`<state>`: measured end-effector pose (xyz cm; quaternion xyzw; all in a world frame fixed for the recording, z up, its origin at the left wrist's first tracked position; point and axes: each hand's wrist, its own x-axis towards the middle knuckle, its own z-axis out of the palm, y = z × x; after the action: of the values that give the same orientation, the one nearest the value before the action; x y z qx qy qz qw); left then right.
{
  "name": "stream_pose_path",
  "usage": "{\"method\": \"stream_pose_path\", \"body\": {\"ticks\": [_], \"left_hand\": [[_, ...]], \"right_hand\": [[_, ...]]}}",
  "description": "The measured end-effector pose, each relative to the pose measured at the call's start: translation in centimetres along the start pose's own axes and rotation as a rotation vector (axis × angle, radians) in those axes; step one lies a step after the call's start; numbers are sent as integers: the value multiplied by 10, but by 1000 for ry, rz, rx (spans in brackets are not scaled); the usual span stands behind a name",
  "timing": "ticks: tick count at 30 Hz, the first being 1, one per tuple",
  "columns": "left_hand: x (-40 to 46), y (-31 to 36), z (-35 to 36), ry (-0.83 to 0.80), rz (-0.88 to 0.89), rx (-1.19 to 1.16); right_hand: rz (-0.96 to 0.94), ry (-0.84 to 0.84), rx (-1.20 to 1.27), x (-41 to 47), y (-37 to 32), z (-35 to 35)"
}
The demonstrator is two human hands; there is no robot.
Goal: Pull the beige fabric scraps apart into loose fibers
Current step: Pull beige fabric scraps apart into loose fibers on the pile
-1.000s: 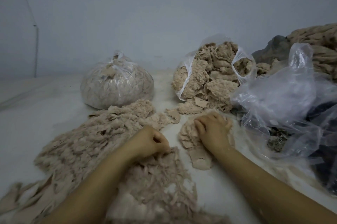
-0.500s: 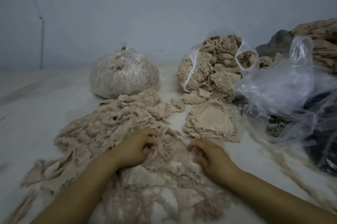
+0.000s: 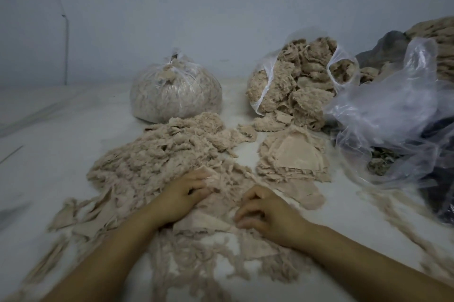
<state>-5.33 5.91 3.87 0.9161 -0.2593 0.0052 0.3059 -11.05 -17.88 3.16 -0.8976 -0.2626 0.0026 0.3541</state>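
Right hand [image 3: 267, 213] left scrap stack [image 3: 292, 156], now on fiber pile [image 3: 157, 159].

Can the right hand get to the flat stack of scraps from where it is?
Probably yes. The right hand rests on the fibers, and the stack lies just beyond it with nothing between; the loose plastic bag sits off to the side.

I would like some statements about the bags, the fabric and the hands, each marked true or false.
1. The bag on the left is tied closed. True.
2. The bag of scraps beside it is also tied. False: it is open, with scraps spilling out.
3. Both hands rest on the fabric pile. True: left hand, right hand.
4. The flat stack of scraps lies left of the pile. False: it lies to the right.
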Motion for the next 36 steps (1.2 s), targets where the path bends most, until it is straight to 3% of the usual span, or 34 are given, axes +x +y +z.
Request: {"method": "stream_pose_path", "body": {"ticks": [6, 8, 11, 16, 20, 22, 24, 26, 30, 33, 36], "left_hand": [[7, 12, -9, 54, -180, -334], [9, 14, -10, 86, -175, -322], [7, 19, -10, 49, -169, -343], [3, 8, -11, -6, -85, -132], [2, 8, -12, 223, -96, -300], [2, 9, -14, 414, -31, -254], [0, 10, -15, 505, 57, -175], [-6, 14, -18, 460, 113, -147], [-16, 25, -16, 176, 181, -133], [-17, 23, -6, -49, 173, 94], [-15, 16, -7, 39, 139, 225]], "right_hand": [[27, -24, 74, -9, 3, -22], [-17, 24, 72, 1, -8, -15], [-135, -35, -21, 14, -25, 11], [-199, -14, -74, -2, -18, 13], [-118, -38, -82, -35, 1, -7], [-76, -69, -68, -42, 6, -16], [0, -135, -27, -39, 4, -24], [76, -106, 17, -29, -4, -26], [122, 10, -105, 3, -26, -4], [60, 16, -148, 14, -28, 16], [45, 103, -52, 10, -19, 16]]}}
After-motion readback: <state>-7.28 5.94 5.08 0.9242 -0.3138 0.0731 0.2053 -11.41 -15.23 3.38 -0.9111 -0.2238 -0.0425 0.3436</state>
